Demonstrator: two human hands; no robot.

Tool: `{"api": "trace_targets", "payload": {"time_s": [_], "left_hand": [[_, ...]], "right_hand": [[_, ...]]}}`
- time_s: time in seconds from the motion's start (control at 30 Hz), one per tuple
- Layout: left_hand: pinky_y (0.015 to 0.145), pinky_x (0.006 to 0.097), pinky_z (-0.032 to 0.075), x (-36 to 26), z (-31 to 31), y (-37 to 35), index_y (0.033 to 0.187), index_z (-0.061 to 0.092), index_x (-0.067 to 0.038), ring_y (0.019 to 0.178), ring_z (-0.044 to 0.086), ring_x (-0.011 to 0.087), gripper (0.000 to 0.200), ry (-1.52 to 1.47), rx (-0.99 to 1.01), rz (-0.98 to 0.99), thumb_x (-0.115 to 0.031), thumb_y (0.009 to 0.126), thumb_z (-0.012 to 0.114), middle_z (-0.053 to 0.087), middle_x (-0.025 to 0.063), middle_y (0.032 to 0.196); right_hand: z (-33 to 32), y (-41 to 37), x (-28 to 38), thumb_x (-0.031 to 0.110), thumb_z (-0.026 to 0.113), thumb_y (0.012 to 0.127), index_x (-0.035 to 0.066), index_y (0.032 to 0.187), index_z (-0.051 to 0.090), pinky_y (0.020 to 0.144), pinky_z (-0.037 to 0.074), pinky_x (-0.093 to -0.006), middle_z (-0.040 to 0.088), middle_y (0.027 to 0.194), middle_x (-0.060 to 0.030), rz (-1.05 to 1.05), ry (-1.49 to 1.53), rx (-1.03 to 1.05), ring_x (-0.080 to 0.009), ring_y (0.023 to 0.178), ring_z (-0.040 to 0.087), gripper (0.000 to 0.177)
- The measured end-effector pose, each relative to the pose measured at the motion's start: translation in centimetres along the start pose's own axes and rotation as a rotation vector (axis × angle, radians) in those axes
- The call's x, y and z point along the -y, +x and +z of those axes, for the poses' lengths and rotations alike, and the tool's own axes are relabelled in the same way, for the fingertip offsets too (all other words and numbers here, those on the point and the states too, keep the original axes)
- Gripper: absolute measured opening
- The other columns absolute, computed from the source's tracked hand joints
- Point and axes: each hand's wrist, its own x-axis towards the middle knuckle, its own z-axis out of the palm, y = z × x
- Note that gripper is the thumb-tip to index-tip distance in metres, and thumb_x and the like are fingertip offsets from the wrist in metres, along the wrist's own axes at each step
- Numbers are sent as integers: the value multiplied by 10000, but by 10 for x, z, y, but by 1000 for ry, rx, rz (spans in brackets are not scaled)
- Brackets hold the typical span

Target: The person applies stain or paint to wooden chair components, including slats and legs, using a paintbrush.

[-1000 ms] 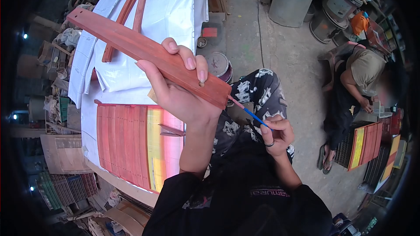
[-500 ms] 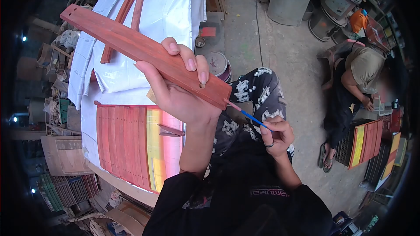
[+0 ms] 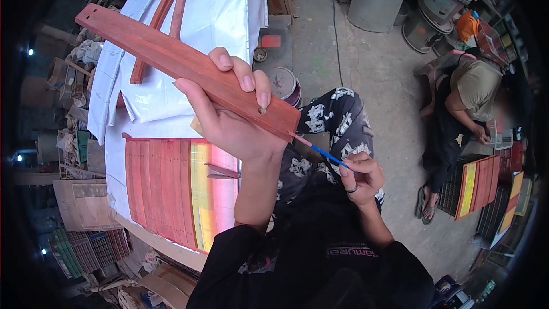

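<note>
My left hand is wrapped round a long red-brown wooden board, raised above the white-covered table, with the thumb on one edge and fingertips on the face. One round hole shows near the board's right end. Between the thumb and fingers of my right hand is a thin blue brush, its pinkish tip touching the board's lower right corner. Two narrow red pieces lie crossed on the white sheet. Several red slats lie side by side, next to a yellow strip.
A paint bucket stands beside the table. At the right, a co-worker bends over near another red and yellow slatted panel. Metal drums stand at the back, and a cable runs along the floor.
The board and my left hand have shifted slightly left in the view. My right hand has barely moved, and the brush tip still touches the board's corner.
</note>
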Motion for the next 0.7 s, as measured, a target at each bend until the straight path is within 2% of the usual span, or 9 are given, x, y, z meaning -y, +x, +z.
{"api": "trace_targets", "payload": {"time_s": [0.03, 0.1, 0.17, 0.23, 0.43, 0.7], "left_hand": [[415, 192, 348, 0, 0, 0, 934, 431, -54, 482, 418, 132, 526, -1, -16, 5, -522, 1008, 205, 449, 63, 682], [441, 217, 384, 1, -13, 2, 1216, 339, -15, 616, 439, 134, 463, -13, 169, 27, -423, 1030, 222, 463, 85, 845], [442, 218, 386, 2, -13, 2, 1217, 338, -15, 617, 439, 134, 462, -14, 182, 23, -421, 1031, 222, 462, 85, 848], [417, 194, 355, 1, -3, 1, 938, 429, -51, 486, 420, 134, 521, -2, 24, -8, -516, 1011, 204, 446, 63, 691], [430, 200, 369, 1, -4, 1, 947, 430, -49, 514, 425, 130, 519, -5, 17, 3, -514, 1011, 210, 439, 62, 704], [450, 210, 414, 2, -13, 2, 1045, 418, -29, 627, 459, 108, 498, 34, 62, 58, -487, 1018, 224, 441, 55, 864]], "right_hand": [[0, 0, 0, -47, 691, 781, -22, 877, 586, 640, 484, -279, 623, 726, -118, -7, -2, 2, -173, 652, 600, 145], [-1, 0, 0, -49, 689, 781, -24, 877, 586, 637, 483, -278, 622, 725, -118, -3, -9, 7, -172, 651, 600, 143], [0, 1, -1, -50, 699, 772, -25, 867, 593, 601, 475, -269, 632, 721, -124, -15, -16, -1, -168, 628, 600, 145], [1, 2, -3, -51, 719, 753, -27, 846, 606, 533, 457, -251, 652, 716, -135, -42, -20, -22, -162, 583, 599, 149], [2, 3, -5, -53, 715, 758, -33, 862, 607, 536, 454, -251, 650, 719, -135, -42, -6, -32, -159, 587, 596, 152], [3, 4, -3, -64, 707, 764, -36, 873, 608, 559, 447, -249, 647, 728, -127, -9, 5, -49, -152, 604, 589, 150]]}}
